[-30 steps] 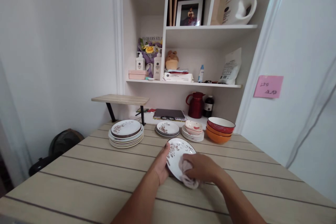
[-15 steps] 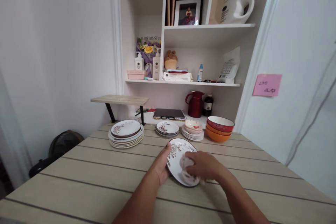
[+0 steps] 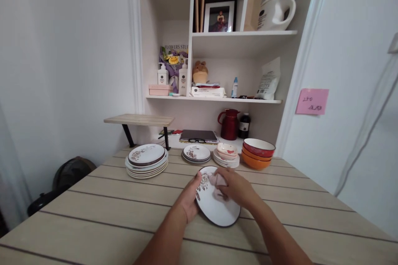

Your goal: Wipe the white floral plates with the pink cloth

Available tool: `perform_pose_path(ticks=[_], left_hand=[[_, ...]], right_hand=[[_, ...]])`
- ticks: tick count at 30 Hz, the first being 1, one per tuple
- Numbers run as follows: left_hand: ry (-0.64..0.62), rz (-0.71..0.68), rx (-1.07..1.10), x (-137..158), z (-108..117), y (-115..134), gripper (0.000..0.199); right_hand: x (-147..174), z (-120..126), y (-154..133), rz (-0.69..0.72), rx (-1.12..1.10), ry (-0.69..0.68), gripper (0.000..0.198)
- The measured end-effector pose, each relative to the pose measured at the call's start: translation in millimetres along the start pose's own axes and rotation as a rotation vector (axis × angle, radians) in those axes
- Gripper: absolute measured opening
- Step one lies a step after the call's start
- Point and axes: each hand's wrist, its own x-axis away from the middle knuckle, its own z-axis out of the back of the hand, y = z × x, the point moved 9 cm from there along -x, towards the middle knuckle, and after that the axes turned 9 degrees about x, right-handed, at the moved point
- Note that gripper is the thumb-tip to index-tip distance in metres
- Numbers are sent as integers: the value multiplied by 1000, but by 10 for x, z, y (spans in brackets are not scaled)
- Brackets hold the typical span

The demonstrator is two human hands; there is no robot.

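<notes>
My left hand [image 3: 189,198] grips the left rim of a white plate [image 3: 219,211] with a dark edge and brown flowers, its thumb on the upper face. The plate is held tilted above the table. My right hand [image 3: 234,185] is closed on a pale, crumpled cloth [image 3: 220,182], pressed against the plate's upper right part. Fingers and cloth are a little blurred. Beyond the plate stand a small stack of similar flowered plates [image 3: 196,152] and a stack of small white plates [image 3: 226,162] topped by pink-white bowls [image 3: 226,150].
On the wooden table [image 3: 124,203], a taller plate stack [image 3: 146,161] stands at left and red and orange bowls [image 3: 258,153] at right. Behind are a raised wooden stand [image 3: 139,119], a closed laptop [image 3: 199,135], a red jug [image 3: 229,125] and a dark bottle [image 3: 244,126].
My right hand has moved the cloth from the plate's lower right up to its upper part. My left hand keeps hold of the rim. The view has shifted slightly.
</notes>
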Motion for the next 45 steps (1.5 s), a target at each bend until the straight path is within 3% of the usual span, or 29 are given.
perform_pose_path(ticks=[3, 5, 7, 9, 13, 15, 18, 20, 22, 25, 28, 30, 32, 35, 38, 40, 43, 45], left_hand=[[27, 19, -1, 41, 12, 9, 54], [49, 42, -3, 51, 21, 7, 55], [56, 57, -1, 41, 17, 2, 56], [52, 41, 8, 18, 8, 10, 55], [43, 0, 12, -17, 18, 21, 51], [42, 4, 10, -21, 42, 15, 52], [48, 18, 19, -20, 93, 15, 56], [54, 33, 26, -19, 117, 17, 57], [51, 49, 34, -20, 115, 16, 58], [25, 60, 39, -25, 62, 14, 61], [5, 45, 32, -32, 15, 18, 62], [2, 38, 21, -31, 8, 15, 60], [13, 44, 4, -24, 21, 7, 59], [38, 65, -11, -4, 57, -6, 61], [37, 78, -6, 8, 75, -5, 64], [15, 88, 5, 2, 67, -8, 64], [-10, 94, 19, -23, 51, -12, 60], [-4, 76, 18, -39, 46, -1, 58]], right_hand=[[166, -168, -201, 150, 50, -235, 35], [231, -240, -432, 260, 0, -278, 33], [166, -154, -576, 269, -51, -104, 33], [56, -54, -557, 177, -53, 81, 34], [-81, 58, -230, -24, -3, 200, 37], [-73, 73, -30, -92, 57, 143, 35], [9, -39, 113, -82, 181, -98, 35], [88, -133, 73, -25, 214, -229, 35], [133, -200, -95, 75, 184, -267, 35], [91, -188, -416, 213, 40, -142, 39], [-48, -32, -423, 113, -37, 112, 38], [-121, 45, -292, 14, -14, 202, 37], [-164, 50, -109, -64, 54, 167, 38], [-125, -18, 131, -92, 150, 13, 35], [5, -124, 118, 13, 157, -117, 26], [85, -203, -52, 113, 138, -167, 25], [85, -194, -405, 221, 29, -71, 28], [-2, -96, -495, 164, -41, 89, 35]])
